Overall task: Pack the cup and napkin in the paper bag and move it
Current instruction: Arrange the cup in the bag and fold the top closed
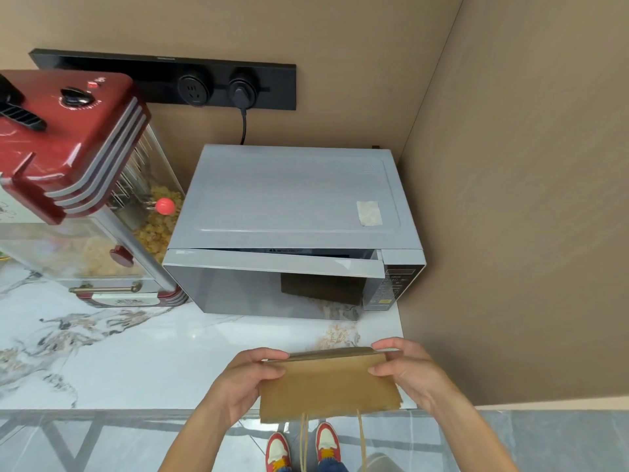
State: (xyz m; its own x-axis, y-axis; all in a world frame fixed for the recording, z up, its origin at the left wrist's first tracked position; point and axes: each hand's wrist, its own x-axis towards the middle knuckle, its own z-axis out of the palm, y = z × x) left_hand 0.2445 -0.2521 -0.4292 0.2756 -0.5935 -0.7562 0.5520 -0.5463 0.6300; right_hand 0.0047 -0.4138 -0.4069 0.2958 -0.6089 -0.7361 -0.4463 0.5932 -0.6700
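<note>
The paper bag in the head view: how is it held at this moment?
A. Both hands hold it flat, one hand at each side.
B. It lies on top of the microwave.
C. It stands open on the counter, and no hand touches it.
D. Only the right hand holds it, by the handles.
A: the left hand and the right hand each grip one side of the flat paper bag, whose handles hang down free.
</note>
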